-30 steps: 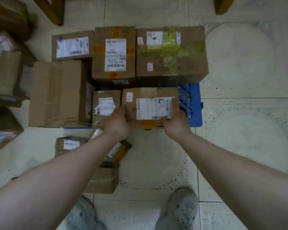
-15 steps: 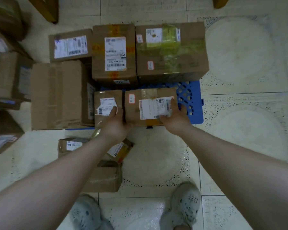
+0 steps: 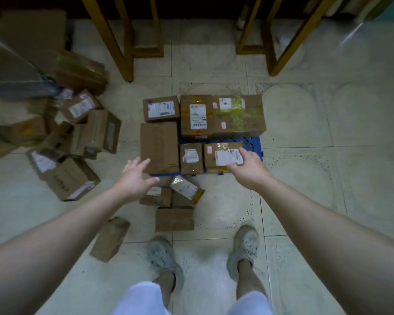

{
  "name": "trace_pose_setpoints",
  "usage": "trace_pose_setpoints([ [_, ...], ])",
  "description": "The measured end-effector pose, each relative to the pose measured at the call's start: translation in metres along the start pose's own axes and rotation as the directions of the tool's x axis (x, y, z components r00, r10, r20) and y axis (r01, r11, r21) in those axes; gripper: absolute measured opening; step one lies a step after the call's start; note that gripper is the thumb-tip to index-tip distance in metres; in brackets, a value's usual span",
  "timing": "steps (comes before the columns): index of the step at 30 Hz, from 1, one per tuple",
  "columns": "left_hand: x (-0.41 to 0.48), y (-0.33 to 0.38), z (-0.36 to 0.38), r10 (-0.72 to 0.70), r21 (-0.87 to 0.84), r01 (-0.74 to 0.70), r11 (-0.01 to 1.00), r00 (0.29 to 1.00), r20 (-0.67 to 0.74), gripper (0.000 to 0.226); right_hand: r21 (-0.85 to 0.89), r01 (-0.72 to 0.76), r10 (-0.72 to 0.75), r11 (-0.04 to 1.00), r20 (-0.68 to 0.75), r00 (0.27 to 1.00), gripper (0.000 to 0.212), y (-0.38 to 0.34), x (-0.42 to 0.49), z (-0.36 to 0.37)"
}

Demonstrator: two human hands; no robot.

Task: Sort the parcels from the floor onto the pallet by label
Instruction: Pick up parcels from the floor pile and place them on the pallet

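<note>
floor: pale patterned tiles point(image 3: 328, 201) | furn: 2 yellow wood frames point(image 3: 146, 52) at back | light: dim

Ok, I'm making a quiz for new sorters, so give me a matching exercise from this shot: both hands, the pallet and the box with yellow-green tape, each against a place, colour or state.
Things
A. left hand
B. right hand
C. pallet
D. yellow-green taped box

Matches
1. blue
2. back right on the pallet
3. open, holding nothing
4. touching the front labelled parcel

Pairs: A-3, B-4, C-1, D-2
</note>
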State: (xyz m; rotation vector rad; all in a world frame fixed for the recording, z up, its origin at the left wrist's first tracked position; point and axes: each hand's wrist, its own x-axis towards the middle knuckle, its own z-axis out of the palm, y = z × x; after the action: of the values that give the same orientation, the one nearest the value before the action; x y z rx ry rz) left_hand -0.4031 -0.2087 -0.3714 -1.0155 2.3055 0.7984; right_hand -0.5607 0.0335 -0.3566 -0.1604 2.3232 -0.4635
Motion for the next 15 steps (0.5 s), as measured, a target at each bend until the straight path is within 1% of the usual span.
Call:
trace_pose_setpoints([
  [4,-0.063,-0.040,-0.072,-0.049,0.012,0.050,0.999,0.999,-0.022,0.075,-0.010,0.060,-0.060,0.998,-0.022,0.998,0.071,-0.054,-0.072,-0.014],
  [7,-0.098,-0.058,-0.104,-0.079,-0.016,0.078,0.997,0.995,-0.068,0.074,-0.012,0.114,-0.114,0.993,-0.011,0.993,0.070,-0.087,-0.105,-0.020],
  [11,-0.132,-0.080,-0.116,-0.097,-0.086,0.088,0.992,0.989,-0.112,0.073,-0.008,0.172,-0.172,0.985,0.015,0.985,0.071,-0.120,-0.124,-0.013],
  [15,-0.151,-0.099,-0.104,-0.122,-0.142,0.107,0.984,0.987,-0.102,0.074,-0.060,0.216,-0.211,0.975,0.076,0.974,0.072,-0.132,-0.136,0.014],
])
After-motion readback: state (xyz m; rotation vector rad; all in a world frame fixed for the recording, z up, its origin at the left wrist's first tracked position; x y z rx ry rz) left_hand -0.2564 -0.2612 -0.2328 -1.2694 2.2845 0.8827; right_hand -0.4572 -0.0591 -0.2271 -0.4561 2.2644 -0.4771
